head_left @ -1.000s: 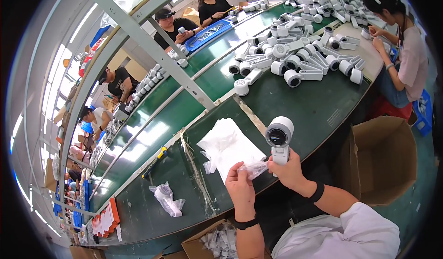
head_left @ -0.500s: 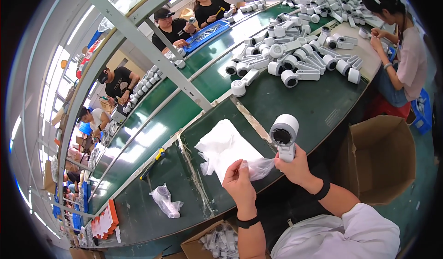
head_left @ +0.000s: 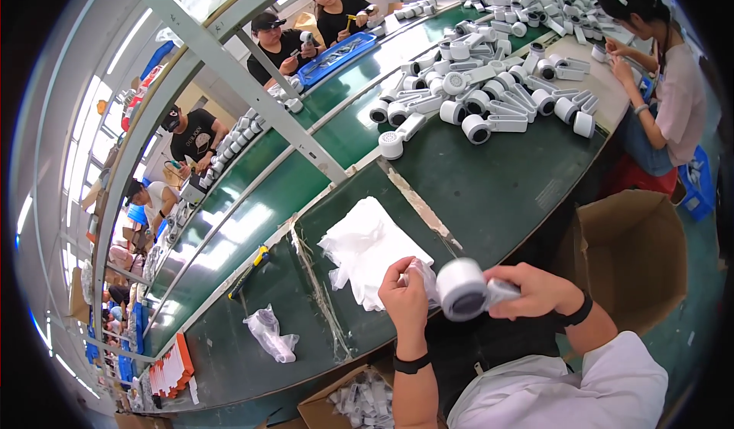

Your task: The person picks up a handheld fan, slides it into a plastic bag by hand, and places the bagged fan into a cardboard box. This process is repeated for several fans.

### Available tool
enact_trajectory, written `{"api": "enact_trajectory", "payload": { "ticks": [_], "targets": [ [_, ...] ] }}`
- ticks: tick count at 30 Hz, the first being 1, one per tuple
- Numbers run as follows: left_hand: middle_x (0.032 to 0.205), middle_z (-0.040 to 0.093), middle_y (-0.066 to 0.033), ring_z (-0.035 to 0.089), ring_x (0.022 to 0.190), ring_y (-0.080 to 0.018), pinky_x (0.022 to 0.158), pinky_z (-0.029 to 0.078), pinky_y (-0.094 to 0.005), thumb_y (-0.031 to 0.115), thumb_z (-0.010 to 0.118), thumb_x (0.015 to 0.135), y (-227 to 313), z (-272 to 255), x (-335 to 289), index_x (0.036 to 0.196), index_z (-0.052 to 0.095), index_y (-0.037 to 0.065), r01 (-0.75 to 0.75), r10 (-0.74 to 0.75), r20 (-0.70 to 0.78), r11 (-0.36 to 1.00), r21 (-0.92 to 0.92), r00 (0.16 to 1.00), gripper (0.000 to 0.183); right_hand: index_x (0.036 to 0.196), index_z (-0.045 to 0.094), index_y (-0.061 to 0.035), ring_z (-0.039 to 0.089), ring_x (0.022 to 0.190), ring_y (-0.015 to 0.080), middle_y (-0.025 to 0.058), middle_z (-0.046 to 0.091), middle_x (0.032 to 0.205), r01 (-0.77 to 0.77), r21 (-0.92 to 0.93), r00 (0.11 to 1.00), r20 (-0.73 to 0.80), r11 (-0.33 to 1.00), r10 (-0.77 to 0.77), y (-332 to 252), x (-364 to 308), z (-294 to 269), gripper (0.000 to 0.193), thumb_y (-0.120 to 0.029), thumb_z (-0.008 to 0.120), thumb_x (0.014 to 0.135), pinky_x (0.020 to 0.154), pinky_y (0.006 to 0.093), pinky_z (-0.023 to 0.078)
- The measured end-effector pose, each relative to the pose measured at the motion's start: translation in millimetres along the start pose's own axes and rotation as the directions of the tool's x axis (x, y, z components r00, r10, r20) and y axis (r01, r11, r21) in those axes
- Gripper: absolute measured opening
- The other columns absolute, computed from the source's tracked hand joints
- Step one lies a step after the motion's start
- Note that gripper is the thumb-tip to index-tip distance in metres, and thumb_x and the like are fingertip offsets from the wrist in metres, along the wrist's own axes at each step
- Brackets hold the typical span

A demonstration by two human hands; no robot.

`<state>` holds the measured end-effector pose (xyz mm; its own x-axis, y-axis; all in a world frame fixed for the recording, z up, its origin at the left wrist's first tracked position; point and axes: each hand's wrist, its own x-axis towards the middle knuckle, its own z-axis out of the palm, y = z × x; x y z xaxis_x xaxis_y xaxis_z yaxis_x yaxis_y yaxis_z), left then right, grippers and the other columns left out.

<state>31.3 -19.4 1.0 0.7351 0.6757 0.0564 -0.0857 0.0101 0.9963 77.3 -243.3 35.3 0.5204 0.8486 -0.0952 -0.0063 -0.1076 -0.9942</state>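
My right hand (head_left: 530,290) is closed round the short handle of a white handheld device (head_left: 461,282), possibly a small fan or dryer. Its drum-shaped head has a dark round end and now points left, slightly blurred. In my left hand (head_left: 405,295), fingers pinched, is the edge of a clear plastic bag (head_left: 428,280), just left of the device's head. Whether the head touches the bag I cannot tell. Beyond my left hand lies a stack of thin white bags (head_left: 375,234) on the green table (head_left: 306,307). Left of it rests a device wrapped in plastic (head_left: 269,333).
A large pile of similar white devices (head_left: 497,96) covers the far right table. A yellow-and-black cutter (head_left: 251,270) and orange-and-white cards (head_left: 174,368) lie left. Open cartons (head_left: 634,253) stand right and below the table edge (head_left: 348,402). Several co-workers sit around; one (head_left: 673,85) is at right.
My right hand has moved right and tipped the device from upright to lying sideways, its head now lower and pointing left toward the bag. My left hand still pinches the bag, slightly raised.
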Motion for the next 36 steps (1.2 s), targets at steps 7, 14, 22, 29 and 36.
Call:
{"api": "enact_trajectory", "payload": {
  "ticks": [7, 14, 22, 29, 36],
  "targets": [
    [0.067, 0.058, 0.0013, 0.048, 0.056, -0.0036, 0.049, 0.036, -0.0199, 0.008, 0.069, 0.086, 6, 10, 6, 0.077, 0.061, -0.001, 0.04, -0.056, 0.102, 0.986, 0.159, 0.993, 0.015, 0.153, 0.01, -0.0098, 0.065, 0.069, 0.0267, 0.0132, 0.068, 0.085, -0.047, -0.272, 0.962, 0.246, 0.961, 0.117, -5, 3, -2, 0.089, -0.033, 0.065, 0.087, 0.066, 0.0334, 0.051],
    [0.063, 0.053, 0.0043, 0.043, 0.053, -0.0018, 0.047, 0.032, -0.0199, 0.009, 0.07, 0.086, 2, -10, 17, 0.071, 0.056, 0.004, 0.058, -0.089, 0.2, 0.986, 0.155, 0.976, 0.021, 0.154, 0.008, -0.0127, 0.065, 0.076, 0.0303, 0.0178, 0.066, 0.087, -0.005, -0.327, 0.963, 0.254, 0.945, 0.093, 1, 26, -4, 0.086, -0.035, 0.061, 0.089, 0.074, 0.0363, 0.05],
    [0.067, 0.059, 0.0009, 0.049, 0.052, -0.0035, 0.047, 0.035, -0.0188, 0.007, 0.069, 0.086, 15, -7, 17, 0.087, 0.063, 0.0, 0.216, -0.21, 0.328, 0.976, 0.017, 0.921, 0.01, 0.153, 0.02, -0.0142, 0.062, 0.06, 0.0173, 0.0092, 0.064, 0.083, -0.163, -0.214, 0.975, 0.115, 0.963, 0.19, 8, 19, -15, 0.077, -0.033, 0.059, 0.09, 0.063, 0.0296, 0.052],
    [0.07, 0.061, 0.0003, 0.05, 0.054, -0.0045, 0.051, 0.04, -0.0187, 0.007, 0.067, 0.086, 10, 26, 10, 0.089, 0.065, -0.003, 0.231, -0.247, 0.423, 0.969, 0.09, 0.872, 0.01, 0.154, -0.003, -0.0128, 0.064, 0.064, 0.0203, 0.0101, 0.068, 0.085, -0.134, -0.283, 0.961, 0.195, 0.95, 0.194, 16, -5, -32, 0.099, -0.031, 0.065, 0.084, 0.065, 0.0311, 0.052],
    [0.075, 0.065, -0.0021, 0.057, 0.062, -0.0054, 0.055, 0.044, -0.0187, 0.001, 0.067, 0.084, 0, 35, 6, 0.089, 0.065, -0.004, 0.257, -0.263, 0.497, 0.963, 0.08, 0.827, 0.007, 0.154, 0.001, -0.0155, 0.066, 0.067, 0.0253, 0.0104, 0.069, 0.083, -0.146, -0.387, 0.978, 0.08, 0.911, 0.19, 14, -7, -44, 0.094, -0.028, 0.065, 0.085, 0.067, 0.0324, 0.052]
  ]
}}
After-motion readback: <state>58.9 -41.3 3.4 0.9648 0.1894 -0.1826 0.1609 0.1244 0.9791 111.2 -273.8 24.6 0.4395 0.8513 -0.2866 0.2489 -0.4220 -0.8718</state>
